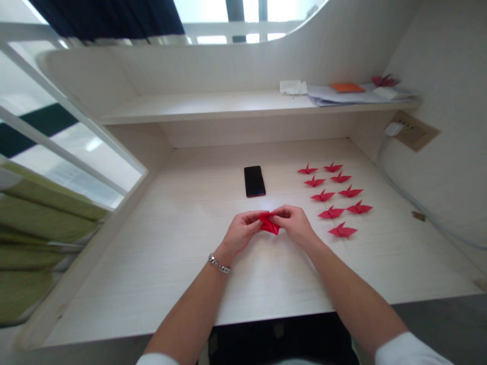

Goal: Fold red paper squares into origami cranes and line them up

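Note:
Between my two hands is a partly folded piece of red origami paper (270, 226), held just above the desk. My left hand (243, 230) pinches its left side, thumb toward me. My right hand (294, 223) grips the upper right side between thumb and fingers. A pointed red flap hangs down below the fingertips; the folds behind them are hidden. To the right of my hands, several finished red paper cranes (331, 213) stand in two rough columns. A black smartphone (254, 181) lies flat just beyond my hands.
The pale wooden desk (171, 243) has a raised shelf (213, 104) along its back. On the shelf lie a tissue (292, 87), papers (327, 96), an orange packet (347, 87) and a darker red folded piece (385, 81). A grey cable (403, 195) runs from the wall socket (414, 133).

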Demonstrator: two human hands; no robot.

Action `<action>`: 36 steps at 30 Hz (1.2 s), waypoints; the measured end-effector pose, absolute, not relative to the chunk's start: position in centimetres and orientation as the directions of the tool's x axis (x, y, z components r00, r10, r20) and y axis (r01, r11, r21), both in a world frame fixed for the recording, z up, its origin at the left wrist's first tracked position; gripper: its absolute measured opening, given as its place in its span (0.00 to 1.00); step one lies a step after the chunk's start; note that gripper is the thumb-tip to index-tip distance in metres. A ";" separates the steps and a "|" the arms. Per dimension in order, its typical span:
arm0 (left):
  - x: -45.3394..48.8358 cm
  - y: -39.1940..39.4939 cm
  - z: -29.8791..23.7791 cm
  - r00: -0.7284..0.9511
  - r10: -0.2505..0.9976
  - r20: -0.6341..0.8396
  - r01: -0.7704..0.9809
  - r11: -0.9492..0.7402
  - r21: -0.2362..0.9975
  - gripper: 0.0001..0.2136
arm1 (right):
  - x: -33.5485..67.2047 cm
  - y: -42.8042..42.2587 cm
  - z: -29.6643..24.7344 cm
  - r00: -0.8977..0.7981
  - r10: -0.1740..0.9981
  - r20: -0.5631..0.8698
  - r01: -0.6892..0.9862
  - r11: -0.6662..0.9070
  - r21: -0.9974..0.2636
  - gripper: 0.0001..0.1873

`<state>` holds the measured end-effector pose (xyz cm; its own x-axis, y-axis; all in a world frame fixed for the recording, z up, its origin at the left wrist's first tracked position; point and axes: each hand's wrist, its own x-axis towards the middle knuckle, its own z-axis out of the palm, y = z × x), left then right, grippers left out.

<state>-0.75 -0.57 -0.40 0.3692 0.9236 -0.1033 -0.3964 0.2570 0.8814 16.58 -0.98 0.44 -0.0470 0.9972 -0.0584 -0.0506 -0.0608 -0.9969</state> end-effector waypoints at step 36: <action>-0.6 -0.7 -0.2 0.414 0.903 -0.116 -0.277 0.247 0.929 0.18 | 16.5 -1.3 0.3 -0.004 1.000 0.014 0.247 0.014 -0.969 0.10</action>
